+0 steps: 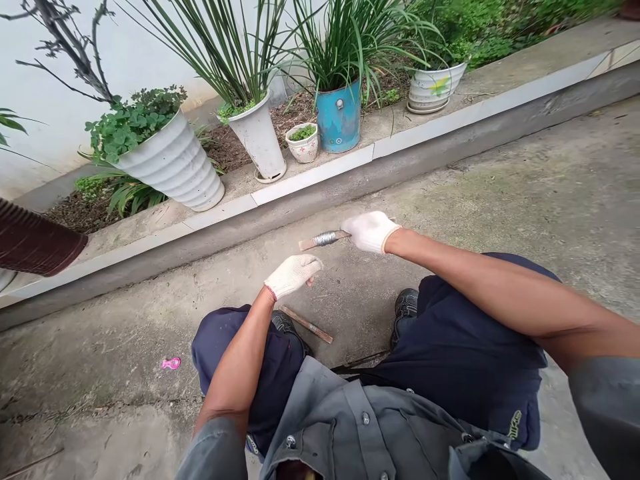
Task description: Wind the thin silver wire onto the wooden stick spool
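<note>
Both hands wear white knit gloves. My right hand [371, 231] is closed round one end of a flat wooden stick [307, 245] with silver wire [325, 238] wound round its middle. The stick's bare end points left, above my left hand. A small gap separates my left hand [294, 275] from the stick; its fingers are curled, and whatever may be in them is hidden. On the ground below lies a second wooden stick [306, 324], beside the left shoe [287, 328].
A low tiled ledge [313, 175] runs across ahead. On it stand a ribbed white pot [173, 163], a tall white pot [257, 140], a small pot [303, 148], a blue bucket [340, 119] and another white pot [434, 90]. A pink object [171, 363] lies on the concrete.
</note>
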Motion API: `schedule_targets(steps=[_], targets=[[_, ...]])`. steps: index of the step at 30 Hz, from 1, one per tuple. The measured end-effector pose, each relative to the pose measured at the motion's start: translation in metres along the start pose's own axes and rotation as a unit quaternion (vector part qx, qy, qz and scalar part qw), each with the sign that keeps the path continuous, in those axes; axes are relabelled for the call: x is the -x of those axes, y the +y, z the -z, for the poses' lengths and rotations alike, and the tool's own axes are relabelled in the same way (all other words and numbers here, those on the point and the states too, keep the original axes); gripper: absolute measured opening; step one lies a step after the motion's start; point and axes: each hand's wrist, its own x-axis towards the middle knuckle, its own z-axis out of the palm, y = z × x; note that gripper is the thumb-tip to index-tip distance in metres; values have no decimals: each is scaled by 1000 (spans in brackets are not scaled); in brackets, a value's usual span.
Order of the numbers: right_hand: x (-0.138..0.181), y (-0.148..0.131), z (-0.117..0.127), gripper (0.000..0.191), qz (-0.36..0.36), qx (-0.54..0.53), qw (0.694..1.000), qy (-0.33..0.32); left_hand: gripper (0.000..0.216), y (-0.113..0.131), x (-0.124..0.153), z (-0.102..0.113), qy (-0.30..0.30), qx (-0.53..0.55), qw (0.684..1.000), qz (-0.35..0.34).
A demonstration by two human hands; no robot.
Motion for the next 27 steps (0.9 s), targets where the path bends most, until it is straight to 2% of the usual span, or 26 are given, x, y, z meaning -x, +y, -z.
schedule_targets(steps=[5, 8, 12, 15, 18, 21, 24, 27], targets=[[6, -20, -9, 33, 29, 56, 998, -10, 34, -7, -4, 2, 17, -63, 998, 4], [13, -25, -8, 32, 76, 73, 993, -59, 36, -8, -6, 4, 18, -115, 993, -4], [21, -15, -4, 29, 162, 70, 976, -127, 35, -9, -6, 5, 17, -132, 991, -24], [24, -1, -4, 21, 225, 5, 962, -156, 34, -7, -4, 3, 7, -93, 996, -19], [26, 10, -4, 14, 255, -90, 949, -164, 35, -5, -2, 2, -9, -29, 999, -23], [26, 15, -1, 15, 246, -160, 946, -141, 42, -4, -1, 4, -2, 25, 999, -25], [25, 15, 4, 19, 232, -179, 950, -110, 49, -3, -1, 7, 16, 76, 997, -11], [26, 14, 6, 23, 223, -199, 948, -110, 46, 0, 2, 9, 18, 98, 995, -21]])
